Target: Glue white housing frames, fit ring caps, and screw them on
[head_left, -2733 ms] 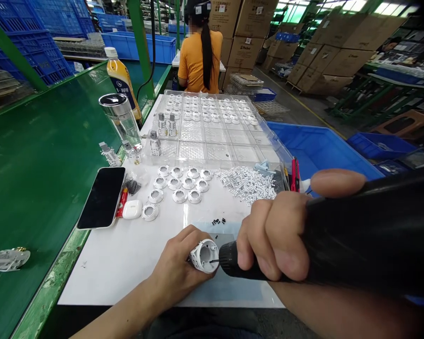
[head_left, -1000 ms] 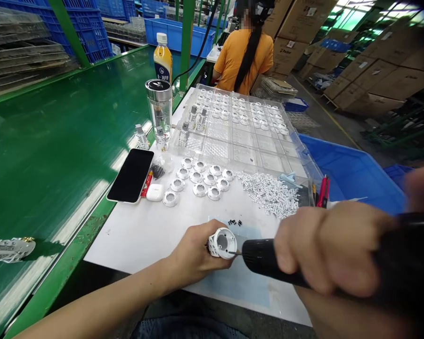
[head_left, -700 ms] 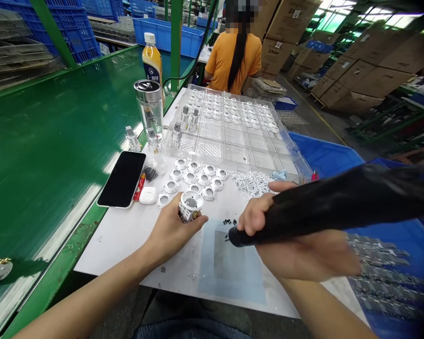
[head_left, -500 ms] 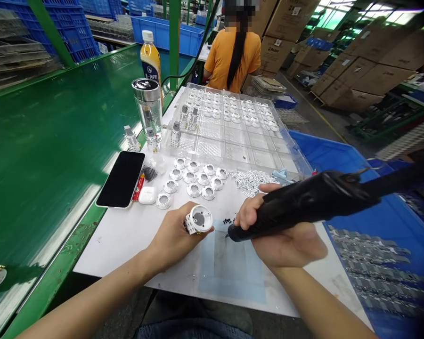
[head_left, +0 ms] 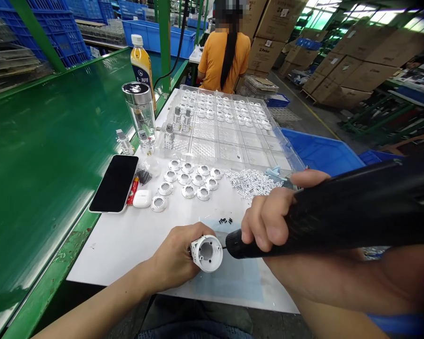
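Observation:
My left hand is wrapped round a small white cylindrical housing, its open end turned toward the right. My right hand grips a black electric screwdriver, and its tip sits at the rim of the housing. A few small black screws lie on the white table just behind the housing. Several white ring parts sit in rows further back, with a heap of small white pieces to their right.
A clear compartment tray holds more parts at the back. A phone, earbud case, glass bottle and drink bottle stand left. The green conveyor runs along the left. Blue bins sit right; a person in orange works beyond.
My left hand turned the housing upright and back, then laid it open-end toward the screwdriver. My right hand dipped the tip to the loose screws and brought it to the housing again.

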